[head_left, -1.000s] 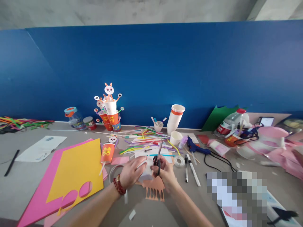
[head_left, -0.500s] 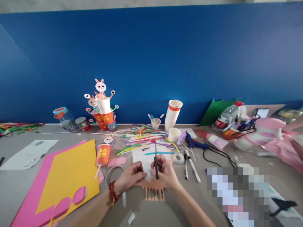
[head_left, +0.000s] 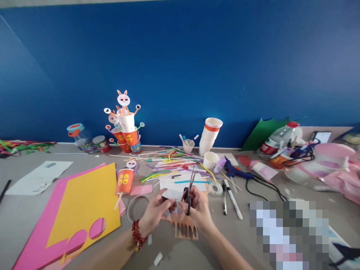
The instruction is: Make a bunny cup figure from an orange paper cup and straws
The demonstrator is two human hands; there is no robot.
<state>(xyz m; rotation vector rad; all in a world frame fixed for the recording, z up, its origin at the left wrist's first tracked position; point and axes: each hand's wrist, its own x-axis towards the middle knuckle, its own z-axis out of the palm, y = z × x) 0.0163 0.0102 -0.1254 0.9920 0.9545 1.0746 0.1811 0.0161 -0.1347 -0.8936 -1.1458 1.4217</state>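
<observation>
Broad blue panel [head_left: 180,67] stood upright behind the grey tabletop [head_left: 17,221]. Slanting seam [head_left: 25,47] at its left. I noted a grey strip [head_left: 28,4] above; blue paled toward the right.

The scissors [head_left: 188,205] look metal and plastic, the held sheet [head_left: 172,194] smooth paper, the red-capped bottle [head_left: 280,139] glossy plastic

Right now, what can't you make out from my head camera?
All in the head view:
White paper: partly hidden by your left hand.
Scissors: handles partly covered by your right hand.
Pixelated patch, lower right: its blocks hide what is beneath.
Pink material: cut off by the right edge.
Marked sheet, far left: marks too small to read.
Phone: screen too small to read.
</observation>
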